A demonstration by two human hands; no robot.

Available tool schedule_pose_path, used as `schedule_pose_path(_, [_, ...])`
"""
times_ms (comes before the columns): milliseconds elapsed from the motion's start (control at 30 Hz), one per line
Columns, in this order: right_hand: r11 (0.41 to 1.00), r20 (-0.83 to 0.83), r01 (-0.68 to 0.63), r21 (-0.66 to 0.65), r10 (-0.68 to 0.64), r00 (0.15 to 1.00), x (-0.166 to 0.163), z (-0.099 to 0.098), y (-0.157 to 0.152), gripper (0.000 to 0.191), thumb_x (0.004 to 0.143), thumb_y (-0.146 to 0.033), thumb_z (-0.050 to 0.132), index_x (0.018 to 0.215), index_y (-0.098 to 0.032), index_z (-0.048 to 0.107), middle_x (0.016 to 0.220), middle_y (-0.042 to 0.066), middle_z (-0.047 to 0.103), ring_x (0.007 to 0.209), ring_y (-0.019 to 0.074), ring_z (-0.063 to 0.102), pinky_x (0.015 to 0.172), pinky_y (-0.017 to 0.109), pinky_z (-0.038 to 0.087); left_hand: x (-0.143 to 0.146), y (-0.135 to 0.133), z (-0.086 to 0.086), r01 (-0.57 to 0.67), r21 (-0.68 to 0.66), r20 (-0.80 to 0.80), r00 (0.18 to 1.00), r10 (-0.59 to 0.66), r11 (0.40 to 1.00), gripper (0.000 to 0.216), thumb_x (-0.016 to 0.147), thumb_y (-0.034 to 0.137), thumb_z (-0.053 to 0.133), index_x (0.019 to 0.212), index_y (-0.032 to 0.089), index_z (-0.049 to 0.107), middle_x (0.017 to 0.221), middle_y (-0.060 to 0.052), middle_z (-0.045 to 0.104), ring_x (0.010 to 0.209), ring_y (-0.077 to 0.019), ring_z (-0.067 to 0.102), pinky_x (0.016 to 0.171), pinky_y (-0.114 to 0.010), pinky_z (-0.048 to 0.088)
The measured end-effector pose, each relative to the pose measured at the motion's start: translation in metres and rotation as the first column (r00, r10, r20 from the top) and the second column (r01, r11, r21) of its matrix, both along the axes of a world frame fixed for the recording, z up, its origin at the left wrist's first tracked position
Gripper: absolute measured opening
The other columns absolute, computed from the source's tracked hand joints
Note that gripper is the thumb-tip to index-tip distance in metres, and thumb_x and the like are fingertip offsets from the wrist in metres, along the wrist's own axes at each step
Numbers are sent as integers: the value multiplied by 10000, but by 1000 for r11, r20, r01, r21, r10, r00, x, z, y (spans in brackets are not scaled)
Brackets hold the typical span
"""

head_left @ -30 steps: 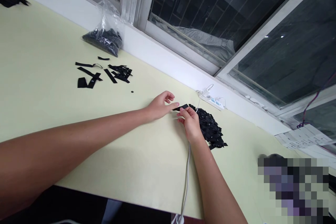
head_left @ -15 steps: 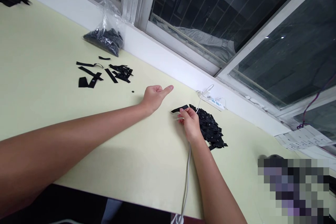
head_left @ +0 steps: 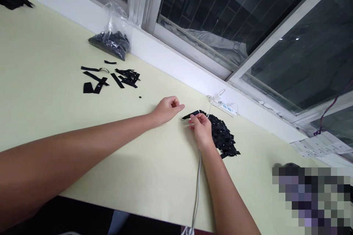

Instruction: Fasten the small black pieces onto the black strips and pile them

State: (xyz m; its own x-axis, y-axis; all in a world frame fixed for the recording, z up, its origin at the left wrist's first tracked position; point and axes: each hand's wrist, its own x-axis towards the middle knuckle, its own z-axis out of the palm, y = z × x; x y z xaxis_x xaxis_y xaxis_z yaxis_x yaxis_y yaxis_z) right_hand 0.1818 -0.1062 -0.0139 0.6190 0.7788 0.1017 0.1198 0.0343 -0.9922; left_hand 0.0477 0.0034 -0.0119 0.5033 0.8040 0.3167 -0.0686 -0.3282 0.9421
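Left hand [head_left: 167, 109] nearer, strip [head_left: 190, 115] pointing lengthwise leftward

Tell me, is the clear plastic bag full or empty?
Partly filled: dark pieces lie in the bottom of the clear plastic bag, while its crumpled upper part is see-through.

right hand [head_left: 202, 131] holding black strip [head_left: 189, 115], left hand [head_left: 166, 111] near, black pile [head_left: 224, 137], plastic bag [head_left: 112, 40]

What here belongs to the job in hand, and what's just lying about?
Likely the job:
- black strip, held by the right hand
- pile of black pieces beside that hand
- perhaps the loose black strips and clear bag

Likely just lying about:
- pale cable
- power strip
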Motion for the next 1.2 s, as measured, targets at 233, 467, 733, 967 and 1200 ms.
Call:
schedule_pose_path(233, [999,47,9,50,-11,999,1,0,-1,264,706,-412,740,809,-206,611,686,-37,581,653,133,560,526,231,409,4,-9,-7,265,34,-50,964,-263,964,293,801,406,663,973,171,627,1033,-72,672,1005,-203,620,927,-357,474])
schedule_pose_path(467, [998,69,10,58,-14,998,1,2,-2,233,732,-412,706,827,-207,648,735,-31,581,671,130,549,543,232,408,-11,-14,4,366,79,-233,911,-340,927,592,828,557,621,1334,265,525,1456,-96,467,1363,-297,409,1113,-449,354])
schedule_pose_path(733, [998,55,63,20,-64,996,4,-1,-1,245,719,-426,689,796,-206,616,830,0,633,777,167,606,559,236,431,-11,-16,8,348,16,-289,899,-329,937,673,824,621,587,1391,276,472,1520,-109,394,1393,-314,376,1126,-461,332])
schedule_pose_path(967, [999,45,32,-8,-31,999,0,1,-1,327,711,-492,730,746,-208,572,730,-7,608,734,166,608,541,227,413,-1,-9,-8,341,18,-231,916,-328,940,384,803,480,649,1069,204,633,1152,-78,672,1122,-239,603,965,-352,446])
schedule_pose_path(1200, [1000,78,16,6,-17,997,-3,1,0,334,702,-487,756,721,-201,586,677,-14,604,664,140,567,535,230,416,2,-6,-8,312,-35,-202,928,-313,949,220,781,353,651,899,169,627,795,-15,636,753,-154,587,709,-284,438])
